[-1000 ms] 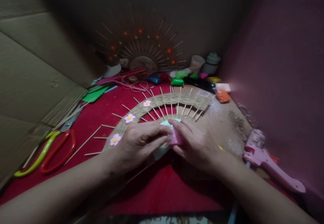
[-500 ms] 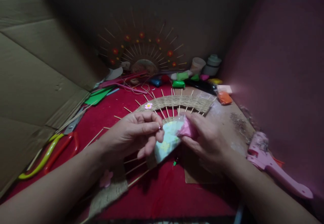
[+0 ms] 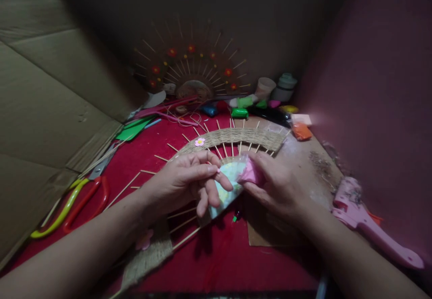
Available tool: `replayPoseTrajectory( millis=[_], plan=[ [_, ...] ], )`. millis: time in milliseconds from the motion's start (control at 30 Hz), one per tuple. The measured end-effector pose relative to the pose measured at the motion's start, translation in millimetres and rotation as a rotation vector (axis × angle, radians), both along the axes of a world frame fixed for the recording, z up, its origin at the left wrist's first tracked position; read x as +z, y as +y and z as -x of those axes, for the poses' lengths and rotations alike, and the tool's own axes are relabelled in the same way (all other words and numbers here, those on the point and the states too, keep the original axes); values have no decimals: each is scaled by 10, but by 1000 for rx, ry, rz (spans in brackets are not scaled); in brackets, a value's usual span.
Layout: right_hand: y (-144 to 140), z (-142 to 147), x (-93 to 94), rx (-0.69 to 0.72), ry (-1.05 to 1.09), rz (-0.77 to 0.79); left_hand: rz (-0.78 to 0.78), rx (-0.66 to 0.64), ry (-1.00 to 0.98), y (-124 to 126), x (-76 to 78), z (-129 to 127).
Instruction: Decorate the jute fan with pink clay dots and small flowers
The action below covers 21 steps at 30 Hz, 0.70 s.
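Note:
My left hand (image 3: 189,175) pinches a tiny pink bit of clay (image 3: 218,170) between thumb and forefinger, its other fingers loosely spread. To its right, my right hand (image 3: 281,184) is wrapped around a clear plastic packet of pink clay (image 3: 250,174). Beneath both hands lies a fan-shaped piece of thin sticks with a woven twine band (image 3: 243,135). A pink flower with a yellow middle (image 3: 200,142) sits on the band, and another pink flower (image 3: 144,239) is at its lower left. The light blue patterned centre (image 3: 232,171) is partly hidden by my hands.
Scissors (image 3: 70,204) with yellow and red handles lie at left. A pink glue gun (image 3: 367,229) rests at right beside cardboard (image 3: 303,168). Along the back are clay packets (image 3: 240,113), a cup (image 3: 265,88) and a finished-looking stick fan with red flowers (image 3: 191,48).
The middle fingers of my left hand have stretched out to the right, and the pinched pink bit shows more plainly. My right hand keeps its hold on the packet. The view has shifted slightly.

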State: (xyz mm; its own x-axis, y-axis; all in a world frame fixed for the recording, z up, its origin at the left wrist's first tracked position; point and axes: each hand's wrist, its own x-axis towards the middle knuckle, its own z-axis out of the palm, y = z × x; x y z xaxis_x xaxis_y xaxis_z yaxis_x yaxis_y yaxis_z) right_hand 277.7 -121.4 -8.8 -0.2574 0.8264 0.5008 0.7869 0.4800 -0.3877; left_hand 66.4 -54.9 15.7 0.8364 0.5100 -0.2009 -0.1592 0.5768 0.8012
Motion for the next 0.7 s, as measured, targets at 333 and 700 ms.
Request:
replayPoseTrajectory(
  millis=[333,700],
  plan=[
    [9,-13,-6,9,-2,11,-90,58,71,3,-23,4],
    [20,-13,-9,-26,21,-11,-128,321,198,10,29,1]
  ],
)
